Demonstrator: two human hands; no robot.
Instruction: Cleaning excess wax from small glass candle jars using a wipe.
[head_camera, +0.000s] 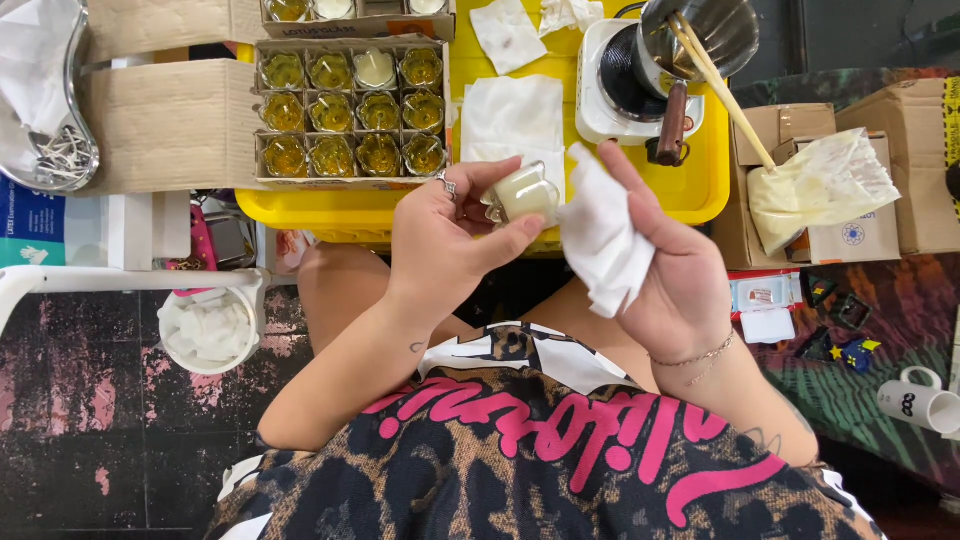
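1. The left hand (440, 240) has its fingers curled closed around a small clear glass jar filled with cream-white wax (524, 194), held above the lap in front of the yellow plastic tray (690, 195).
2. The right hand (672, 270) grips a crumpled white paper tissue (603, 238) between thumb and fingers, just beside the jar.
3. A cardboard box of amber-filled glass jars (352, 112) sits on the tray.

Yellow tray (700, 190) blocks ahead; floor (90, 420) side open.
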